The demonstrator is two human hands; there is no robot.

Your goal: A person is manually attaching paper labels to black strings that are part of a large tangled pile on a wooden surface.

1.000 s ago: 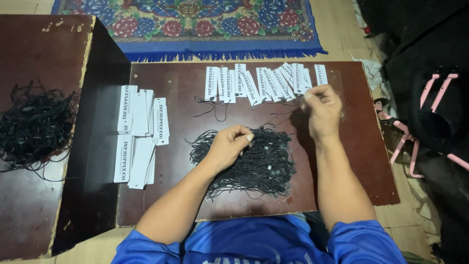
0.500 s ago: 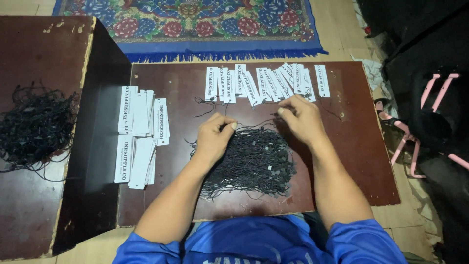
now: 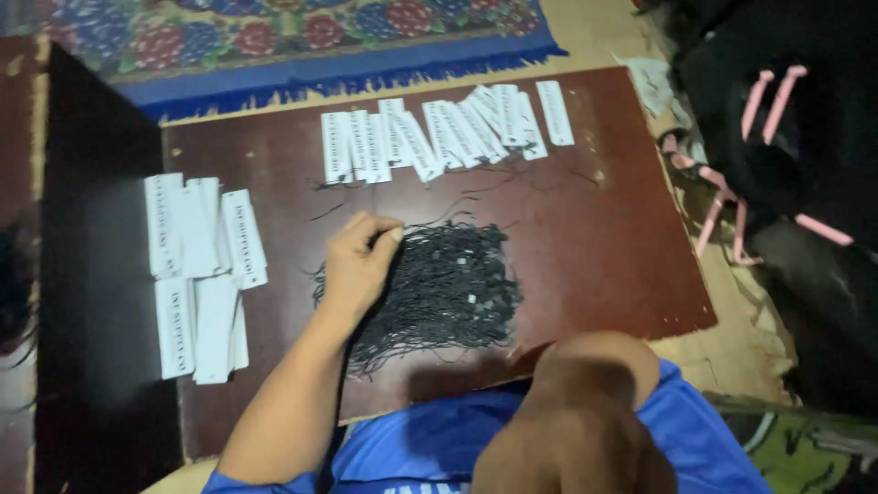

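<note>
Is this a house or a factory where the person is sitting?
Probably a room in a house, used for handwork. A patterned rug lies on the floor, and the person sits low at a brown board with white paper tags and a pile of black strings.

A home floor turned into a piecework spot; low brown board [image 3: 594, 238] laid straight on the ground beside a flowered rug with blue fringe [image 3: 302, 41]; white paper tags [image 3: 439, 133] fanned in rows, black strings [image 3: 439, 288] heaped; dark bag with pink straps [image 3: 777, 119] dumped alongside.
</note>
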